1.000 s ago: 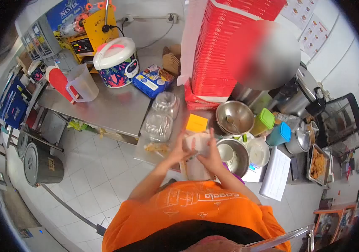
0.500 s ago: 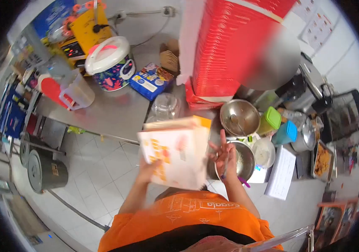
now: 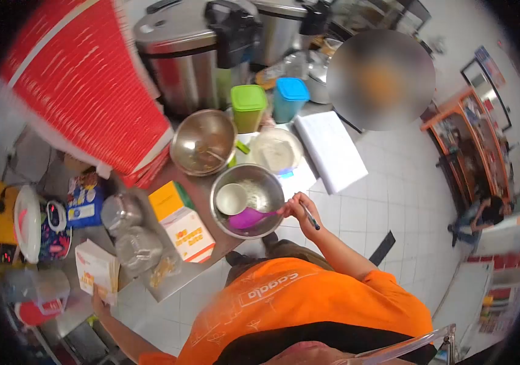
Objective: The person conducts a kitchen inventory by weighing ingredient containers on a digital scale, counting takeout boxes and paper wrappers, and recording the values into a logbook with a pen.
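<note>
My left hand is at the left, its thumb on the near edge of a stack of flat white printed cartons by the steel table; its other fingers are hidden. My right hand is closed around the handle end of a purple spatula, with a pen also tucked between its fingers. The spatula's blade reaches into a steel mixing bowl. Inside that bowl are a small white cup and some pale stuff. An orange and white carton lies left of the bowl.
Behind stand another steel bowl, green-lidded and blue-lidded containers, a bowl of white powder and a paper pad. Red stacked trays rise at the left. Clear plastic tubs sit near the cartons. Someone sits far right.
The view has swung to the right. My left hand has carried the carton stack left, and one orange and white carton now lies by the bowl. My right hand has closed on the spatula.
</note>
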